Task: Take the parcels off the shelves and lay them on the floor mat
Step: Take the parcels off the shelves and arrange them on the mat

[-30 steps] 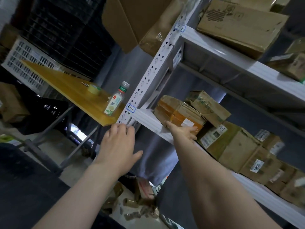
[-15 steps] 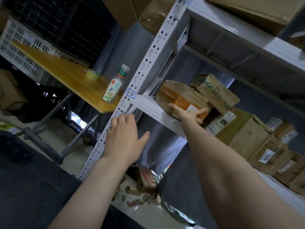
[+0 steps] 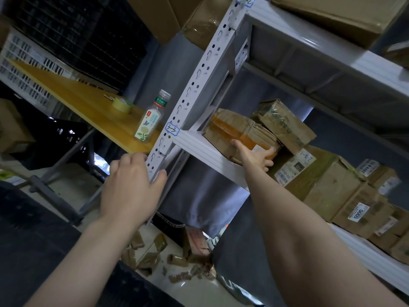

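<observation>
The orange-taped parcel [image 3: 239,129] at the left end of the middle shelf [image 3: 199,149] is being pressed by the wide-spread right hand [image 3: 254,156], likely for dragging out, the slack, empty left hand [image 3: 130,187] being held beside the upright [image 3: 199,85], seemingly for bracing.

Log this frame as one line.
step: pick | right hand: touching orange-taped parcel | parcel: on shelf | left hand: open, by shelf upright

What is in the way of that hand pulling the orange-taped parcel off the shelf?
Nothing visible stands between them: the right hand touches the orange-taped parcel at the front edge of the shelf. A green-printed box sits close against its right side and might shift as it comes out.
</observation>
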